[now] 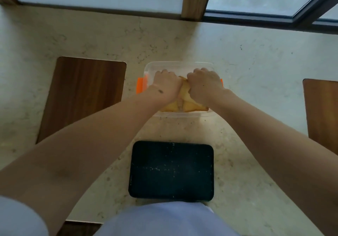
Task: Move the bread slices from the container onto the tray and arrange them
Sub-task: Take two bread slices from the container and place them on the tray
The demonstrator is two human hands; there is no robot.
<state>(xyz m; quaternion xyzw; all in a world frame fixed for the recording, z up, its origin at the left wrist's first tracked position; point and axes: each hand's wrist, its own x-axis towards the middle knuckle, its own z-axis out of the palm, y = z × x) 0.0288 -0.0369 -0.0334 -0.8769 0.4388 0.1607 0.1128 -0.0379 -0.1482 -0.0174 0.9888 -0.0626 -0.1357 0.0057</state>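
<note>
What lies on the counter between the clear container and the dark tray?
Nothing: in the head view, only bare speckled counter separates the clear container, where both hands reach the bread slices, from the dark tray.

We find nothing to read here: no text, label, brand, number or sign on anything in view (the pale flecks on the tray [171, 169] are scuffs, not writing).
</note>
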